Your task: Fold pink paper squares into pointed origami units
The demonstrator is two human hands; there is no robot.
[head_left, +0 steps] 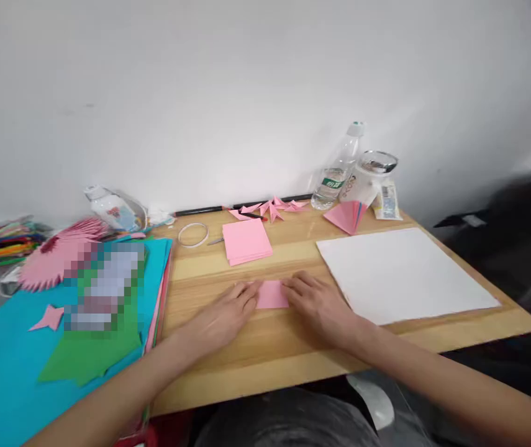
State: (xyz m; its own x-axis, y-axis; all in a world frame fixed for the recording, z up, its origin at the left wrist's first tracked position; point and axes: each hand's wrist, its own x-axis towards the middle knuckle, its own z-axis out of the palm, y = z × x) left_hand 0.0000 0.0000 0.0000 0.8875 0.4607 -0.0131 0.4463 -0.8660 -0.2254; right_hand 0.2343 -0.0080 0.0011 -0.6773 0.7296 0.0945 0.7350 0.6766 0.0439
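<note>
Just nearer the person than the stack of pink squares [247,241], in the head view, one pink paper strip [272,294] lies flat on the wooden table [209,379]. At its left end is the left hand [228,312], fingers together and laid down rather than curled into a grip; at its right end the right hand [322,307] lies much the same way. Probably the two press on opposite ends to keep the paper flat and steady, leaving its middle uncovered.

The stack itself seems set within easy reach; its sheets overlap too closely to count. Left of it lies one white ring [193,246]. Behind it sits a cluster of pink folded pieces [274,210], at least four, perhaps pushed against the wall to spare working room. Right of the stack and farther back are one folded pink fan [345,216], one bottle [331,184], one tub [361,180] and one packet [389,202]. To its right, and nearer, is one large white sheet [405,273]. Well left of the stack, one blue sheet [4,338] bears green paper [102,354], one small pink star [51,317] and one pleated pink piece [63,248].
</note>
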